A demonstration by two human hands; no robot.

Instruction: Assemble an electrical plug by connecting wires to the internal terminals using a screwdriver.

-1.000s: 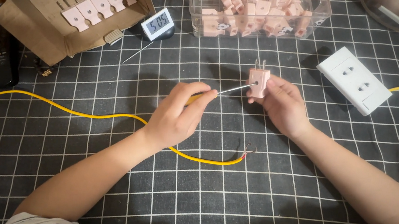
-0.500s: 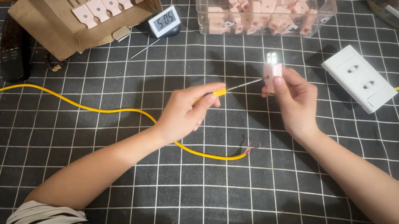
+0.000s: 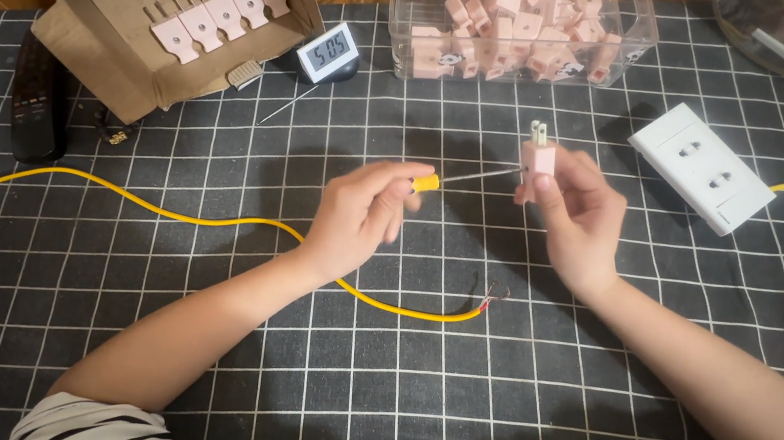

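My left hand (image 3: pixel 362 216) grips a small screwdriver (image 3: pixel 463 177) with a yellow handle, its thin shaft pointing right into the side of a pink plug (image 3: pixel 539 155). My right hand (image 3: pixel 579 214) holds that plug upright, two metal prongs up. Below the hands a yellow cable (image 3: pixel 210 221) crosses the black gridded mat (image 3: pixel 371 379) and ends in bared wires (image 3: pixel 493 292) near my right wrist.
A clear tub (image 3: pixel 519 20) of several pink plugs stands at the back. A cardboard box (image 3: pixel 167 9) with pink parts sits back left, beside a small digital timer (image 3: pixel 329 50). A white wall socket (image 3: pixel 702 168) lies right; a black remote (image 3: pixel 37 98) lies left.
My right hand has turned the plug so its prongs point up and shifted it slightly right. The screwdriver tip stays at the plug's side.
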